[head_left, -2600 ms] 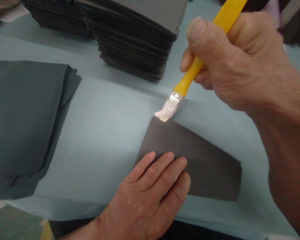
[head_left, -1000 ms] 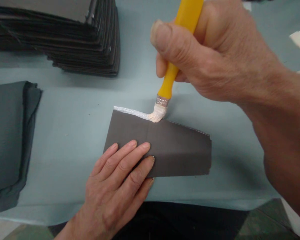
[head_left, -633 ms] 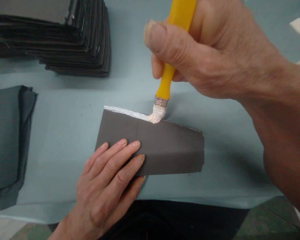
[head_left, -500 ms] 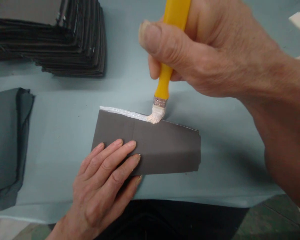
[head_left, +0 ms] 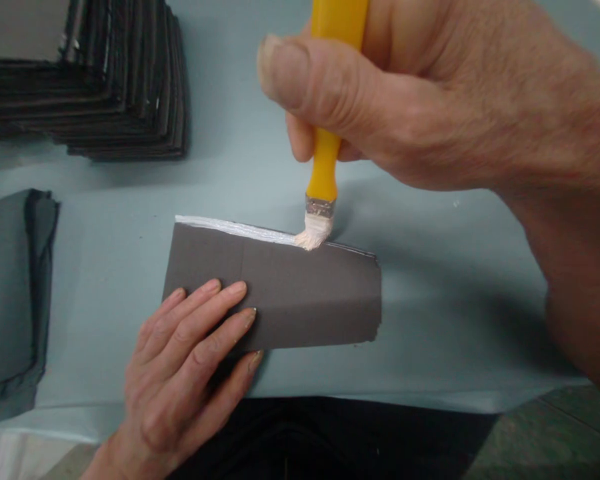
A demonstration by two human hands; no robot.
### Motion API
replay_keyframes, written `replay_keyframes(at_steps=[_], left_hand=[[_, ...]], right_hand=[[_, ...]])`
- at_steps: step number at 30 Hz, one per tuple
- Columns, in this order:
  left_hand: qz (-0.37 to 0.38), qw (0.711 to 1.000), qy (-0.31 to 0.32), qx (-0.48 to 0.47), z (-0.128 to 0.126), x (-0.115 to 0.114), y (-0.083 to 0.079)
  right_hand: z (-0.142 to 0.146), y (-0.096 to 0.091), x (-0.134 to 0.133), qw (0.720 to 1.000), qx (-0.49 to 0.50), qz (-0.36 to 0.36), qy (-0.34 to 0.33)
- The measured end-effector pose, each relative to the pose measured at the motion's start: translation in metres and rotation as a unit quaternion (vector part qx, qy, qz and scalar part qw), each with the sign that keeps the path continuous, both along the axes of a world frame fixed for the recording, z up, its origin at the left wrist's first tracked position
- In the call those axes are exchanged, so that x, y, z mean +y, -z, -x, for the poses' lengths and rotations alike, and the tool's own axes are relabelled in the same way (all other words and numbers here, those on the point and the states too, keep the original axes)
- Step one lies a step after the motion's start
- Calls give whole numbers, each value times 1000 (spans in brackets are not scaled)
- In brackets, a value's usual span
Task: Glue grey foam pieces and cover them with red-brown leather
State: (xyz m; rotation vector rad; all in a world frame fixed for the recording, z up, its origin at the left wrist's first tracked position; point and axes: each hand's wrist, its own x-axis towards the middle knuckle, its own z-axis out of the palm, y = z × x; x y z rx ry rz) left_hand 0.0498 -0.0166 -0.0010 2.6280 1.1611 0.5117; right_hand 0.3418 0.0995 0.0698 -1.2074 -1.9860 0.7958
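Note:
A dark grey flat piece [head_left: 300,287], narrower at its right end, lies on the table. My left hand [head_left: 185,360] rests on its lower left part, fingers stretched out and pressing it down. My right hand [head_left: 360,93] is closed around the yellow handle of a paintbrush [head_left: 325,160]. The brush's pale, wet bristles touch the piece's far edge and bend against it. From the left corner up to the bristles runs a white strip of wet coating [head_left: 230,227]. Right of the bristles, the edge shows dark with a thin light line.
A tall stack of dark sheets [head_left: 125,87] stands at the back left. Folded grey-green fabric pieces [head_left: 7,287] lie at the left. A pale blue-green cover [head_left: 460,340] spreads over the table, its front edge close to my body.
The brush has moved right along the far edge of the piece, and the white strip behind it is longer. My left hand keeps its place on the piece. The whole view has shifted slightly.

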Motion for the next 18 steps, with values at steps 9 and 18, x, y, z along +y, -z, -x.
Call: replay_keyframes(at_steps=[9, 18], left_hand=[[5, 1000, -22, 3, 1, -1, 1], [-29, 999, 7, 37, 5, 3, 2]], right_hand=[[-16, -4, -11, 1000, 9, -2, 11], [-19, -9, -20, 999, 2, 28, 27]])
